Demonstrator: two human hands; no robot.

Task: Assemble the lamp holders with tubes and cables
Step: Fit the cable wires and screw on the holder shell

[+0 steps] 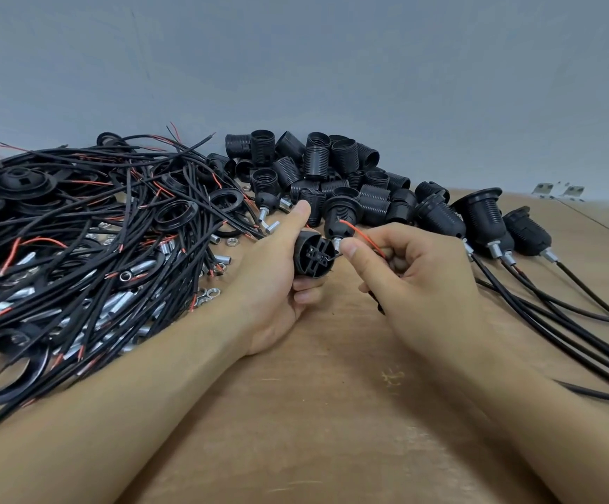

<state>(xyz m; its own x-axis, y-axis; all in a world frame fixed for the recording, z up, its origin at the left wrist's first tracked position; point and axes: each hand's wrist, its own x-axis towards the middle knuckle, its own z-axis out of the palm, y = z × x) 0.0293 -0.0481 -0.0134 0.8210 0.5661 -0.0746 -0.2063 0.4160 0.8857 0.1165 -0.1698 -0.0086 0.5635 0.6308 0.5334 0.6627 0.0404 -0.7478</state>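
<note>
In your left hand [277, 271] you grip a black lamp holder base [315, 254], its open end turned toward you so the square terminal block inside shows. Your right hand [415, 281] pinches a thin red wire [363, 236] that arcs up just beside the base. To your left lies a tangled heap of black cables [88, 227] with red wire ends, short silver tubes [113, 303] and black rings [177, 214] scattered through it. Behind your hands sits a pile of black threaded holder shells [317, 169]. To your right, finished lamp holders [481, 216] lie on their sides in a row, cables trailing toward you.
</note>
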